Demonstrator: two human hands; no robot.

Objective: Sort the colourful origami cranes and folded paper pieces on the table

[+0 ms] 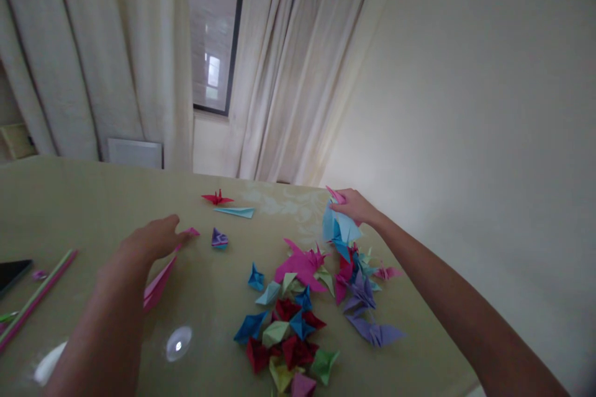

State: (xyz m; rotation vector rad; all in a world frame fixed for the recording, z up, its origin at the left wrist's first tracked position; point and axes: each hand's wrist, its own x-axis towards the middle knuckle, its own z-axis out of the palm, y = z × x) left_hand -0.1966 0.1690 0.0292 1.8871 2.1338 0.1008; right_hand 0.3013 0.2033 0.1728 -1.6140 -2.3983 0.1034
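My left hand (pixel 153 239) is closed at the left of the pile, its fingertips on a long, narrow pink folded paper (pixel 161 283). A pink tip shows beyond the fingers. Over the far right of the table, my right hand (pixel 354 205) is closed around a pink folded paper (pixel 334 194). Light blue paper (pixel 342 224) shows just below that hand; whether the fingers grip it too is unclear. Directly beneath are paper cranes in blue, red and purple (pixel 363 291). A large pink crane (pixel 302 267) lies left of them.
Several small folded paper pieces (pixel 282 332) are heaped near the front. Farther back lie a red crane (pixel 217 198), a light blue folded strip (pixel 235 212) and a purple-and-blue folded piece (pixel 219 239). Pink and green sticks (pixel 40 298) and a dark flat object (pixel 13 273) lie left.
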